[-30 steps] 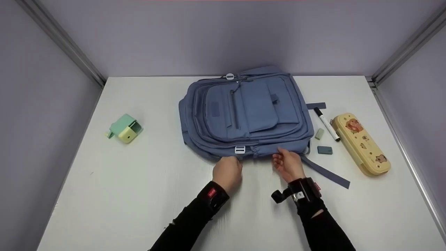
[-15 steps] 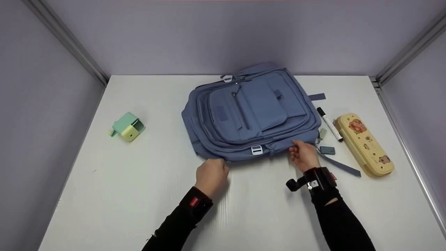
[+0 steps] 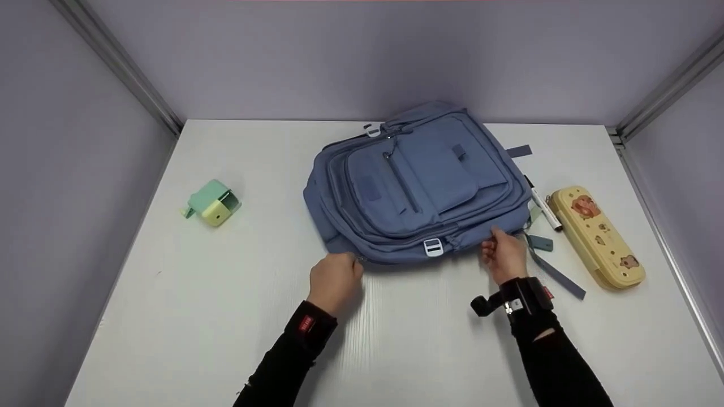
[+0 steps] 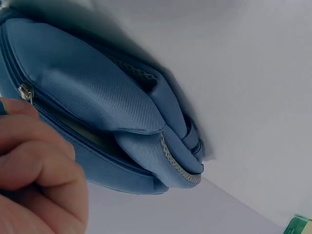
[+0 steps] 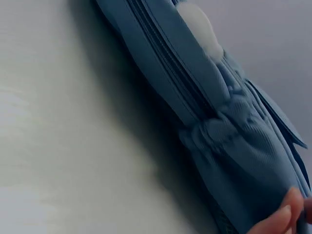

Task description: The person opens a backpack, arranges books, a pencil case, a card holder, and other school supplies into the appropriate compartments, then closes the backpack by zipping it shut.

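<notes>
A blue backpack [image 3: 418, 181] lies front side up on the white table, set at a slant. At its near left edge my left hand [image 3: 334, 282] pinches a zipper pull; in the left wrist view the metal zipper slider [image 4: 25, 91] sits right at the curled fingers, and the zipper gapes beyond it. My right hand [image 3: 506, 257] grips the backpack's near right side, thumb and finger on the fabric of the side pocket [image 5: 243, 161]. A white buckle [image 3: 434, 247] shows between the hands. The right fingertips are partly cut off in the right wrist view.
A yellow pencil case [image 3: 597, 237], a marker [image 3: 547, 212] and a dark green block [image 3: 541, 243] lie right of the backpack. A pale green piece [image 3: 534, 211] is partly covered. A green and yellow pencil sharpener [image 3: 214, 202] stands at left. Grey walls [image 3: 339, 62] enclose the table.
My left hand has moved left along the backpack's near edge. My right hand has shifted right, and the backpack has turned and slid right, now overlapping the marker's cap and the pale green piece.
</notes>
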Motion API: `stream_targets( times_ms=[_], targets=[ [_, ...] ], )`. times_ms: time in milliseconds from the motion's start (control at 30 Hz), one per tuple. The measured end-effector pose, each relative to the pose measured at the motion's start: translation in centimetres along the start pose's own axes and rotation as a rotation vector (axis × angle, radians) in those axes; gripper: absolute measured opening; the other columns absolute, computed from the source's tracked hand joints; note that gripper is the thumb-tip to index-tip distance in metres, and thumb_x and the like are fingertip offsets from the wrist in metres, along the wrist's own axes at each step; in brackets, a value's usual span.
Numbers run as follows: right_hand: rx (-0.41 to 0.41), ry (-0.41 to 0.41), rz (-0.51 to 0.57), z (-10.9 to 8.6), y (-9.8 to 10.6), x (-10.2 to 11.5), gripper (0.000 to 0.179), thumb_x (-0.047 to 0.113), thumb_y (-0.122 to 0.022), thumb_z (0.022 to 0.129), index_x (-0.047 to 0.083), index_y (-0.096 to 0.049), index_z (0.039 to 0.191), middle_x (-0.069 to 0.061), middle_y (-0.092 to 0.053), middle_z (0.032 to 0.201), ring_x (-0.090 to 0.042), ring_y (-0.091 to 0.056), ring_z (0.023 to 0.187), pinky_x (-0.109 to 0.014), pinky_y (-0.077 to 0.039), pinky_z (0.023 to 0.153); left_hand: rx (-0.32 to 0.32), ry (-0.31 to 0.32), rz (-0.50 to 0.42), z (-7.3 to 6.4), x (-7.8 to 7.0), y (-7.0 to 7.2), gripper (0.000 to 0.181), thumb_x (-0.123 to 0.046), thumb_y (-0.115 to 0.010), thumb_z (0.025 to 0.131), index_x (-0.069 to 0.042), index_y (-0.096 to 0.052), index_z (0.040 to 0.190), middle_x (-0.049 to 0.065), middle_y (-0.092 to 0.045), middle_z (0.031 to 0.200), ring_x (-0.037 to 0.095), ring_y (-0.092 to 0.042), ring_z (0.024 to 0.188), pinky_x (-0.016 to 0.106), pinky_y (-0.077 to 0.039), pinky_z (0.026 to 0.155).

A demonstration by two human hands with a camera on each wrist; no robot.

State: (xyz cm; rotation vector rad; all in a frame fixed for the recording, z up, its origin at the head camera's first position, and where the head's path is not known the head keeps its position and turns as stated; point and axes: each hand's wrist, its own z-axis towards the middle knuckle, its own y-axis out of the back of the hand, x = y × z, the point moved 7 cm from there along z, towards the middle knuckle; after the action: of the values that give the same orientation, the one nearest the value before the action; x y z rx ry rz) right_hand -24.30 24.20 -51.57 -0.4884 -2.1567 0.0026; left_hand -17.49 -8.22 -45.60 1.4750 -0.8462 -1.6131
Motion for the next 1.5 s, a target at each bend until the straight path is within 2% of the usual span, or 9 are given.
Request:
stream_targets(
  times_ms=[133,267,367,433,600,733,933,1167,1500],
  targets=[
    [-0.022,0.041,0.113,-2.2,-2.1,-3.0,0.017,0.025,-0.045,0.104,0.011,-0.045,0.095,0.007,-0.054,0.059,-0.006,-0.051,0.054,-0.020,-0.043,0.056,0.010,0.029,-0.006,-0.1,0.4,-0.2,0.043,-0.010,-0.059,0.083,-0.021,-0.028,0.055,-0.008,-0.026,0.056,0.011,-0.032,0.050,0.028,-0.027,0.043],
    [0.086,-0.049,0.176,-5.4,-5.9,-7.5,0.024,0.027,-0.045,0.104,0.013,-0.047,0.084,0.006,-0.051,0.063,-0.007,-0.048,0.055,-0.020,-0.041,0.056,0.018,0.033,-0.001,-0.3,0.4,-0.6,0.044,-0.014,-0.061,0.087,-0.020,-0.032,0.055,-0.007,-0.031,0.055,0.013,-0.040,0.048,0.031,-0.033,0.043],
    [0.188,-0.120,0.125,-7.3,-8.9,-10.2,0.036,0.035,-0.044,0.105,0.015,-0.046,0.075,0.006,-0.050,0.066,-0.006,-0.045,0.055,-0.020,-0.039,0.055,0.019,0.019,0.005,-0.5,0.2,-0.9,0.045,-0.018,-0.063,0.090,-0.020,-0.034,0.055,-0.006,-0.035,0.054,0.016,-0.049,0.048,0.033,-0.036,0.044],
    [0.230,-0.136,0.073,-7.9,-10.5,-11.2,0.039,0.040,-0.044,0.104,0.014,-0.048,0.077,0.006,-0.052,0.067,-0.006,-0.046,0.054,-0.020,-0.039,0.053,0.018,0.006,0.010,-0.6,0.1,-1.0,0.045,-0.020,-0.064,0.091,-0.020,-0.037,0.055,-0.004,-0.041,0.053,0.020,-0.056,0.050,0.034,-0.038,0.044],
    [0.232,-0.131,-0.032,-7.4,-12.5,-11.6,0.039,0.042,-0.048,0.103,0.004,-0.050,0.104,0.005,-0.058,0.064,-0.005,-0.051,0.051,-0.020,-0.043,0.048,0.017,-0.014,0.027,-0.6,-0.3,-1.1,0.042,-0.021,-0.064,0.091,-0.017,-0.042,0.055,0.003,-0.055,0.055,0.027,-0.063,0.055,0.038,-0.042,0.046],
    [0.194,-0.090,-0.135,-6.1,-12.4,-11.0,0.034,0.031,-0.052,0.102,-0.002,-0.051,0.108,0.002,-0.058,0.059,-0.005,-0.050,0.047,-0.019,-0.042,0.045,-0.017,-0.028,0.046,-0.7,-0.3,-1.0,0.043,-0.020,-0.065,0.090,-0.017,-0.043,0.054,0.005,-0.057,0.055,0.026,-0.062,0.054,0.037,-0.042,0.045],
    [0.225,-0.044,-0.232,-5.5,-11.7,-10.4,0.020,0.013,-0.053,0.098,-0.002,-0.054,0.087,0.001,-0.056,0.055,-0.004,-0.048,0.043,-0.016,-0.038,0.041,-0.070,-0.077,0.080,-0.9,-0.2,-0.6,0.039,-0.019,-0.065,0.088,-0.015,-0.048,0.053,0.004,-0.059,0.053,0.025,-0.060,0.050,0.036,-0.040,0.043],
    [0.278,-0.030,-0.341,-5.0,-9.9,-9.2,0.024,0.010,-0.053,0.094,0.003,-0.054,0.071,0.004,-0.050,0.053,-0.006,-0.045,0.046,-0.018,-0.036,0.044,-0.149,-0.109,0.134,-0.7,1.0,0.6,0.038,-0.016,-0.065,0.088,-0.012,-0.047,0.054,0.004,-0.052,0.050,0.021,-0.051,0.044,0.034,-0.036,0.040],
    [0.325,-0.022,-0.377,-3.9,-6.8,-7.5,0.030,0.009,-0.054,0.093,0.012,-0.051,0.063,0.006,-0.043,0.051,-0.006,-0.044,0.047,-0.018,-0.035,0.045,-0.195,-0.018,0.162,-0.3,4.9,3.0,0.042,-0.015,-0.065,0.089,-0.013,-0.043,0.053,0.002,-0.048,0.050,0.017,-0.045,0.044,0.036,-0.038,0.040]
  ],
)
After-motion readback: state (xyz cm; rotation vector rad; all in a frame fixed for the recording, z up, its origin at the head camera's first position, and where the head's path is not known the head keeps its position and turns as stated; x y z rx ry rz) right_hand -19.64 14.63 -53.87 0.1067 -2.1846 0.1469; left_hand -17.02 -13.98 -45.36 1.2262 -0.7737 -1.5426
